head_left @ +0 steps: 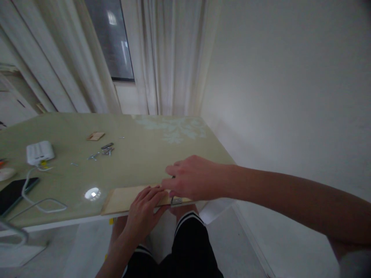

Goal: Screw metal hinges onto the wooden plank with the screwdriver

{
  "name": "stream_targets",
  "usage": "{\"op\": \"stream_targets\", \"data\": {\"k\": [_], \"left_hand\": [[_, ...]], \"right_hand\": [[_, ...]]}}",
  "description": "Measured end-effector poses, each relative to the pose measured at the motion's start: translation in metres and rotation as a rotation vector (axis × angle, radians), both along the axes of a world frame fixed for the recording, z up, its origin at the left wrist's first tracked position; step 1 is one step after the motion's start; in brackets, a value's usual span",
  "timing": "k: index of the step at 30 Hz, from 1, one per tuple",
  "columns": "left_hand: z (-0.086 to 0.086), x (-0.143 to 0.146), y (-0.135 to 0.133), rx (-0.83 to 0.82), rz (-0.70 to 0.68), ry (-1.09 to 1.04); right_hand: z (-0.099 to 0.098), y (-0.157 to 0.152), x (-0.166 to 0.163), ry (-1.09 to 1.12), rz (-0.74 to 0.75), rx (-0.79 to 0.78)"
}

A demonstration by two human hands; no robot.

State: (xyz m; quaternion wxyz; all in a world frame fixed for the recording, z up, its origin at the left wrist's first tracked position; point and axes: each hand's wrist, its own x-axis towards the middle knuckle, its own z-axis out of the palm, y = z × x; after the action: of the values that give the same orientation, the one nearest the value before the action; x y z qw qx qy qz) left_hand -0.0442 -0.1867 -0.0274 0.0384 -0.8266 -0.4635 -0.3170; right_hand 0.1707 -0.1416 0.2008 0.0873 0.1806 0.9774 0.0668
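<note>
A thin wooden board (121, 199) lies flat at the near edge of the green table (139, 154). My left hand (145, 212) rests on the board's right half with its fingers stretched flat, pressing it down. My right hand (193, 179) reaches in from the right, fingers curled down over the board's right end, just above a small metal hinge (176, 200) that sits on the board's near corner. What the right fingers pinch, if anything, is hidden beneath the hand.
Further back lie a small wooden piece (95, 136) and several loose metal hinges and screws (106, 150). At the left are a white power bank (39, 152) with a white cable (43, 202) and a dark phone (14, 195). Curtains and a wall stand behind.
</note>
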Motion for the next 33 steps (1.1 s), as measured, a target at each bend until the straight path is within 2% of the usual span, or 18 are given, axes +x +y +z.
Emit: {"op": "stream_targets", "data": {"k": [1, 3, 6, 8, 10, 14, 15, 17, 20, 22, 24, 28, 29, 31, 33], "left_hand": [[-0.001, 0.0, 0.0, 0.011, 0.007, 0.0], [-0.002, 0.001, 0.0, 0.018, 0.015, 0.004], [-0.002, 0.001, 0.001, 0.005, 0.0, 0.009], [-0.001, 0.002, 0.001, -0.006, -0.008, 0.003], [0.0, 0.002, 0.001, -0.017, -0.009, 0.004], [0.002, 0.002, -0.001, -0.015, 0.018, 0.011], [0.002, 0.002, -0.001, -0.016, 0.029, 0.013], [0.001, 0.002, 0.0, -0.021, 0.037, 0.015], [-0.001, 0.002, 0.001, -0.026, 0.017, 0.017], [-0.002, 0.002, 0.002, -0.018, 0.006, 0.016], [-0.002, 0.002, 0.002, -0.01, 0.007, 0.017], [-0.004, 0.003, 0.001, 0.045, 0.034, -0.001], [-0.005, 0.003, 0.001, 0.061, 0.036, -0.006], [-0.005, 0.003, 0.0, 0.065, 0.033, -0.009], [-0.003, 0.003, 0.0, 0.028, 0.024, -0.002]], "right_hand": [[0.001, -0.004, -0.001, 0.016, 0.07, -0.019], [0.002, -0.007, -0.002, 0.024, 0.04, -0.026], [0.001, 0.002, -0.005, -0.016, -0.278, 0.026], [0.0, 0.008, -0.005, -0.045, -0.402, 0.065], [-0.001, 0.01, -0.005, -0.052, -0.344, 0.074], [0.002, -0.001, -0.005, -0.001, 0.03, 0.0], [0.002, -0.004, -0.005, 0.011, 0.083, -0.017], [0.002, -0.004, -0.007, 0.025, 0.035, -0.026], [-0.001, 0.003, -0.01, 0.022, -0.288, 0.036], [-0.005, 0.008, -0.011, 0.01, -0.421, 0.091], [-0.006, 0.007, -0.011, 0.002, -0.352, 0.103], [-0.005, -0.006, -0.011, 0.049, 0.084, 0.013], [-0.004, -0.008, -0.011, 0.059, 0.147, -0.009], [-0.002, -0.009, -0.011, 0.059, 0.107, -0.023], [-0.002, -0.003, -0.011, 0.051, -0.126, 0.01]]}}
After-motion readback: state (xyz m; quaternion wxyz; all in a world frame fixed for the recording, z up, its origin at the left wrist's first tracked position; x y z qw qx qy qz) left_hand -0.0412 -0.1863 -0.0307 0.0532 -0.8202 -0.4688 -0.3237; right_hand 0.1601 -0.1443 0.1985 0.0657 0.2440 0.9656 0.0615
